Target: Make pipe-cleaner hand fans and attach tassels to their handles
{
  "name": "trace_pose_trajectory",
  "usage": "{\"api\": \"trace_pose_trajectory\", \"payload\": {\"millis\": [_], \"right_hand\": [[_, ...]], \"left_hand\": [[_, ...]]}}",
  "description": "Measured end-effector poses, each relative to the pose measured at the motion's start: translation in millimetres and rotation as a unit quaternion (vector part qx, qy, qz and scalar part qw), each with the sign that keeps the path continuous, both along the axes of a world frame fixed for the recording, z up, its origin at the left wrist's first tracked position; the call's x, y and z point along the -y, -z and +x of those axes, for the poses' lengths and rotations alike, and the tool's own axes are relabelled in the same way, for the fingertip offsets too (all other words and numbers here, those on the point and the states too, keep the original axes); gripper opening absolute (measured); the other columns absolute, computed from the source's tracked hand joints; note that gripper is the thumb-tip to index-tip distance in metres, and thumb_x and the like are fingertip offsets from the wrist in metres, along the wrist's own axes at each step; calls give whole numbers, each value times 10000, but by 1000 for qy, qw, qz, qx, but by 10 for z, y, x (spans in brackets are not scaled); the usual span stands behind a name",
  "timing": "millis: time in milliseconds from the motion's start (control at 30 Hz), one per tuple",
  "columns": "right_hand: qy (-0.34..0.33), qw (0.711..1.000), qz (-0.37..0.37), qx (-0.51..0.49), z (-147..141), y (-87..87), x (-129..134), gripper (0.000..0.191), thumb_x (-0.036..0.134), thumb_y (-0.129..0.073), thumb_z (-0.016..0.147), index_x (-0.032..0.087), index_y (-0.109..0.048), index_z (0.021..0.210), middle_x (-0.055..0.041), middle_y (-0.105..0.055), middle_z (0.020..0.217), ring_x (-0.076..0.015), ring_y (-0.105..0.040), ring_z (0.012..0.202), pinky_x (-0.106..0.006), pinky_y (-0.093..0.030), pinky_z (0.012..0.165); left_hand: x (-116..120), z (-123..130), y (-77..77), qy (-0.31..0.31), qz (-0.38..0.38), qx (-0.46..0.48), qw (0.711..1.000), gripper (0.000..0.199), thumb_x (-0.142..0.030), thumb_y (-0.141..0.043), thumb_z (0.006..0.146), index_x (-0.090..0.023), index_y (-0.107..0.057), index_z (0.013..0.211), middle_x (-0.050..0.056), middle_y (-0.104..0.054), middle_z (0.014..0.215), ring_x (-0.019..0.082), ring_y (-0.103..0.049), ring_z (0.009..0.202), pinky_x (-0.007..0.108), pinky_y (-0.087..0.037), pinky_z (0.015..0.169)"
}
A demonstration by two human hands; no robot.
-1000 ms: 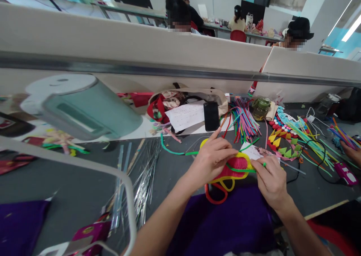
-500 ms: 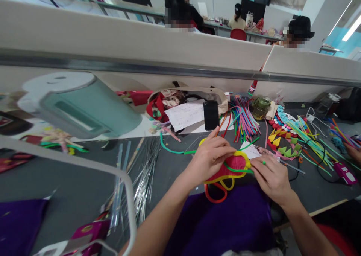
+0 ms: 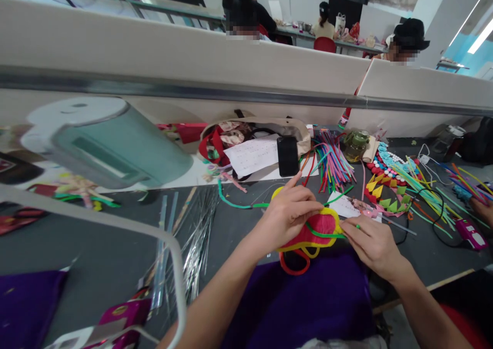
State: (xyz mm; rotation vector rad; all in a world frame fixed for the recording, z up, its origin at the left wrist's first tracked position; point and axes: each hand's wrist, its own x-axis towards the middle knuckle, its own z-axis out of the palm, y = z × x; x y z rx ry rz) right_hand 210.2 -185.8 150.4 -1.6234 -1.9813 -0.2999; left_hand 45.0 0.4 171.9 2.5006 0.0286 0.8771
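Between my hands is a pink piece (image 3: 322,225) edged in yellow fuzzy pipe cleaner, with a yellow loop and an orange-red loop (image 3: 296,263) at its lower side. My left hand (image 3: 290,215) grips it from the left, thumb and fingertips closed at the top edge and the index finger raised. A green pipe cleaner (image 3: 321,234) curves across its pink face. Its right part runs into the pinched fingers of my right hand (image 3: 372,241), beside the yellow rim; a green tip sticks out above those fingers. My fingers hide parts of the piece.
Behind lie a black phone (image 3: 288,156), a cloth bag (image 3: 302,132) and bundled coloured pipe cleaners (image 3: 334,161). Silvery strips (image 3: 198,241) lie left, below a pale green lamp-like device (image 3: 127,143). A glass jar (image 3: 356,144) stands back right. Another person's hand (image 3: 483,210) is at the right edge.
My hands keep their grip almost unchanged on the pink piece and the green pipe cleaner. The right hand has shifted very slightly. At the far right, the other person's hand and pipe cleaners have moved.
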Motion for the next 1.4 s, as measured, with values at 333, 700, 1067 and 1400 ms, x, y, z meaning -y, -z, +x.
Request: {"api": "trace_pose_trajectory", "payload": {"millis": [333, 700, 1067, 1400], "right_hand": [[1, 996, -31, -87, 13, 83, 7, 200, 97, -536, 928, 151, -626, 1098, -94, -703, 964, -199, -655, 873, -317, -544, 770], [-15, 996, -57, -65, 2, 64, 23, 210, 77, -476, 940, 153, -628, 1065, -100, -701, 952, -196, -654, 854, -299, -534, 730], [52, 964, -103, -238, 76, 255, 50, 185, 217, -571, 916, 202, -635, 1088, -67, -735, 1012, -198, -704, 915, -316, -560, 832], [-2, 953, -80, -291, 127, 342, 75, 259, 136, -466, 942, 200, -684, 1067, -60, -747, 995, -165, -710, 904, -269, -567, 800]], "left_hand": [[9, -11, 4, -5, 15, -38, 999, 263, -53, -515, 861, -208, -706, 953, -10, -645, 803, 122, -613, 752, 548, -235, 1166], [22, 14, 40, 16, 25, -51, 998, 292, -36, -511, 837, -216, -714, 946, -11, -644, 795, 125, -612, 759, 527, -230, 1172], [-178, 1, 27, 17, 21, -124, 992, 231, -124, -511, 888, -210, -721, 932, -10, -608, 758, 132, -600, 744, 521, -229, 1162], [-230, -10, -4, 53, -16, -128, 990, 249, -86, -518, 875, -213, -726, 926, -14, -650, 774, 119, -611, 739, 532, -208, 1169]]}}
